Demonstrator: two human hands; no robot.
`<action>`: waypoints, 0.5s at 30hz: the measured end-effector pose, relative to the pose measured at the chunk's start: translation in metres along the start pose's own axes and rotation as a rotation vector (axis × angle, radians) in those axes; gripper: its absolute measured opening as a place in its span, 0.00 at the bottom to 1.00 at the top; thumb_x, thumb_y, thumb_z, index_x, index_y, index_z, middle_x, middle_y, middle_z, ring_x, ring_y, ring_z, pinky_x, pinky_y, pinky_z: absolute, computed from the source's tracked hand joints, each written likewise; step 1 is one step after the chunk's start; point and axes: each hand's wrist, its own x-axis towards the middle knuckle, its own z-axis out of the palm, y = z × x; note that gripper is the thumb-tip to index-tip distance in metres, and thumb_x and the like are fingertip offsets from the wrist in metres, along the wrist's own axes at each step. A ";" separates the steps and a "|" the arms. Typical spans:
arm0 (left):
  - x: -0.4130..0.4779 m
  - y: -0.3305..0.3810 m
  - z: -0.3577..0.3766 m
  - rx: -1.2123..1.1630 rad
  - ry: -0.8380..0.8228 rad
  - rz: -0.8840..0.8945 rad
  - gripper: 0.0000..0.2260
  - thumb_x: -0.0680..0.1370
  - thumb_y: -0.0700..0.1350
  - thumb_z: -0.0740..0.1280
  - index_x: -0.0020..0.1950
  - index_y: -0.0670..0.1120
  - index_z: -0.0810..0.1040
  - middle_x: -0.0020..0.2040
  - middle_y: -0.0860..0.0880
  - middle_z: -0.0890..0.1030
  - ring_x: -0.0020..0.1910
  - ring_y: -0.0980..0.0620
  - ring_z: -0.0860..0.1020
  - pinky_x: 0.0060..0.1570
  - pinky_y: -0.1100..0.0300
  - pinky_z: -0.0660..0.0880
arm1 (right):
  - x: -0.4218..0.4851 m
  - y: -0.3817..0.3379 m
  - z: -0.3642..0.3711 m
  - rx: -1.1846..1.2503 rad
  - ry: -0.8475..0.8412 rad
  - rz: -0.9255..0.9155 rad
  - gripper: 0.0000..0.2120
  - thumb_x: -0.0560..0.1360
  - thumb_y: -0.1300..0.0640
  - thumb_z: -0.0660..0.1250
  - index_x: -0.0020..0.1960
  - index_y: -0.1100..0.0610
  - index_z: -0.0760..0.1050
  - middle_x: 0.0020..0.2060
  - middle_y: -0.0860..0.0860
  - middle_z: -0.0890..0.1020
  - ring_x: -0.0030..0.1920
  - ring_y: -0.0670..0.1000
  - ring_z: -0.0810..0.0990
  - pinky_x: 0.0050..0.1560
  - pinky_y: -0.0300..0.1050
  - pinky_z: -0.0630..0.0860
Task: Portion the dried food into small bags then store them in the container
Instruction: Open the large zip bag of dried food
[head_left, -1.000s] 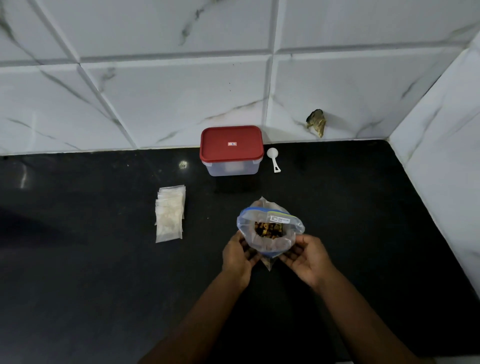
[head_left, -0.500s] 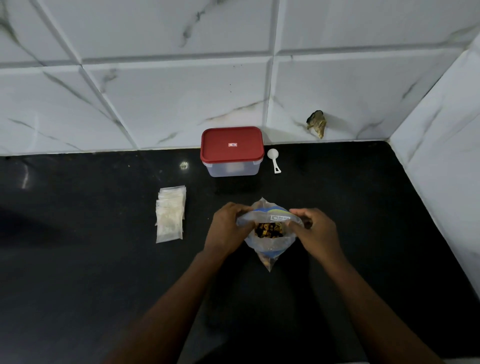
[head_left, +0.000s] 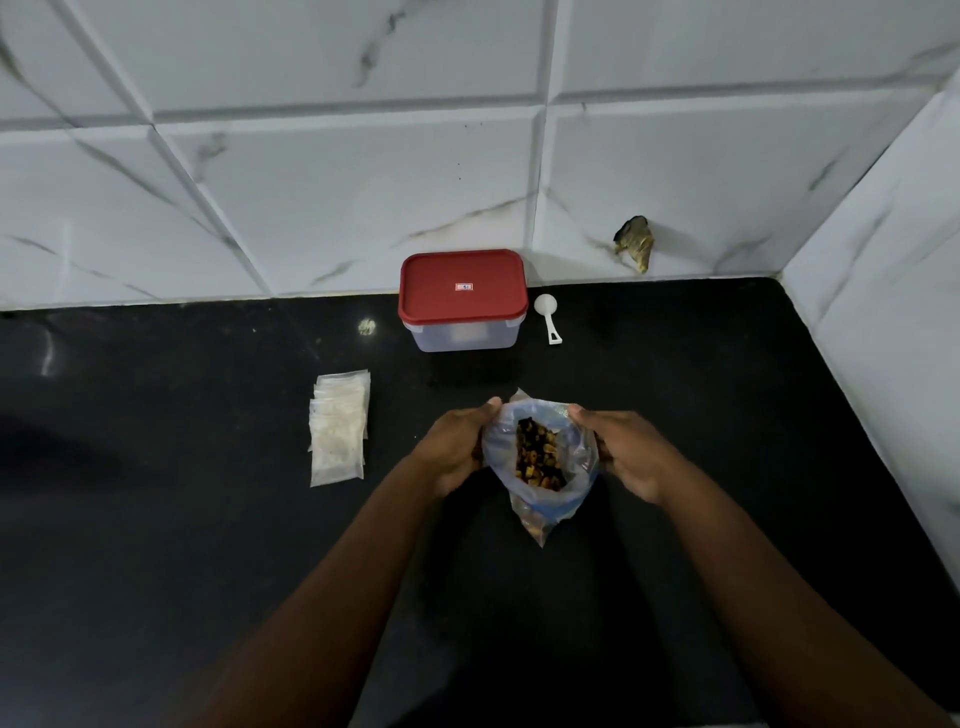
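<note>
A clear zip bag (head_left: 571, 467) with a blue rim stands open on the black counter, and brown and yellow dried food (head_left: 537, 456) shows inside it. My left hand (head_left: 457, 447) grips the bag's left edge and my right hand (head_left: 628, 452) grips its right edge, holding the mouth wide. A stack of small empty clear bags (head_left: 338, 426) lies flat to the left. Behind, against the wall, sits a clear container with a red lid (head_left: 462, 291), closed. A white plastic scoop (head_left: 548, 314) lies just right of it.
White marble wall tiles rise behind the black counter (head_left: 208, 545) and along its right side, forming a corner at the back right. A dark crumpled scrap (head_left: 635, 241) sticks to the back wall above the counter.
Both hands moved from the bag's lower sides up to its rim, then spread the mouth wider. The bag has tilted toward me, so more food shows.
</note>
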 end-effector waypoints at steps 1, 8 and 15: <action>0.002 0.002 0.001 -0.094 0.008 -0.054 0.14 0.84 0.47 0.64 0.65 0.42 0.80 0.62 0.40 0.83 0.64 0.43 0.81 0.62 0.45 0.79 | 0.001 -0.001 0.001 0.093 -0.027 0.047 0.13 0.81 0.49 0.66 0.58 0.57 0.82 0.52 0.56 0.87 0.56 0.56 0.84 0.60 0.55 0.79; 0.008 -0.014 0.010 -0.395 0.033 -0.163 0.16 0.83 0.45 0.66 0.69 0.39 0.78 0.66 0.34 0.80 0.66 0.37 0.78 0.56 0.40 0.78 | 0.018 0.008 0.015 0.425 0.024 0.272 0.13 0.83 0.54 0.64 0.59 0.61 0.80 0.55 0.63 0.84 0.58 0.61 0.83 0.62 0.61 0.78; 0.015 -0.023 0.013 -0.291 0.201 -0.100 0.14 0.81 0.51 0.70 0.58 0.42 0.81 0.59 0.38 0.83 0.59 0.40 0.81 0.62 0.42 0.78 | 0.023 0.017 0.019 0.255 0.185 0.195 0.18 0.80 0.42 0.65 0.57 0.56 0.80 0.53 0.57 0.85 0.53 0.57 0.84 0.57 0.57 0.81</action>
